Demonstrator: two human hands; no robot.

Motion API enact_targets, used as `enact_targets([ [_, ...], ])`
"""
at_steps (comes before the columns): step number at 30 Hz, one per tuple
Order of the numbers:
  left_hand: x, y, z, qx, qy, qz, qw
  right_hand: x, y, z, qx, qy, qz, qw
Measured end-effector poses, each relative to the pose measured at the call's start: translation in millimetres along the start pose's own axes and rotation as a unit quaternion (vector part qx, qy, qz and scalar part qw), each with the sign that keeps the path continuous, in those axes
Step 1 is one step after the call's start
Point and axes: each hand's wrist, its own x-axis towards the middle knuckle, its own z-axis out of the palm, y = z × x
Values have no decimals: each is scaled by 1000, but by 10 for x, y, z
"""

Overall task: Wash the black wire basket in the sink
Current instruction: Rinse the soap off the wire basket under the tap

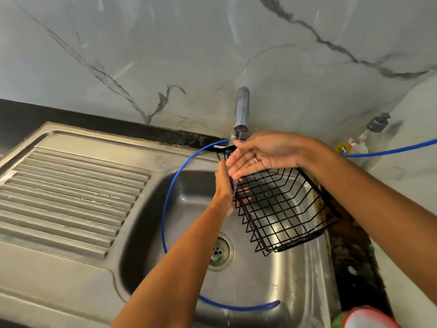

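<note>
The black wire basket hangs tilted over the steel sink, its open side facing me. My left hand grips its left end wall, fingers showing through the mesh inside. My right hand lies flat with straight fingers on the basket's far upper rim, right under the chrome tap. A thin stream of water runs from the spout over my right fingers and down the basket's left edge.
A blue hose loops around the basin and runs off to the right. The ribbed drainboard lies left, the drain below the basket. A soap pump bottle stands at the back right; a colourful cloth lies bottom right.
</note>
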Motion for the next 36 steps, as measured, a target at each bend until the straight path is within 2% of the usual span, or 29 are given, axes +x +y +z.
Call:
enact_targets([
  [5,488,-279,-77,21,12,-5,1000,39,-13,-27,3,24,-12,1000],
  [9,-89,54,-10,27,6,-19,999,124,-32,-22,-7,70,-36,997],
  [16,-204,98,-242,32,-6,-39,999,297,-52,6,-5,121,-78,990],
  [25,-264,216,-563,-10,34,-11,999,456,-70,173,-17,103,-127,986],
  [31,-294,344,-706,-15,48,15,999,603,-103,279,90,116,-178,973],
  [34,-280,326,-715,-46,40,2,998,630,-81,282,128,99,-161,974],
  [36,-283,298,-677,-59,43,-2,997,599,-90,248,78,52,-110,990],
])
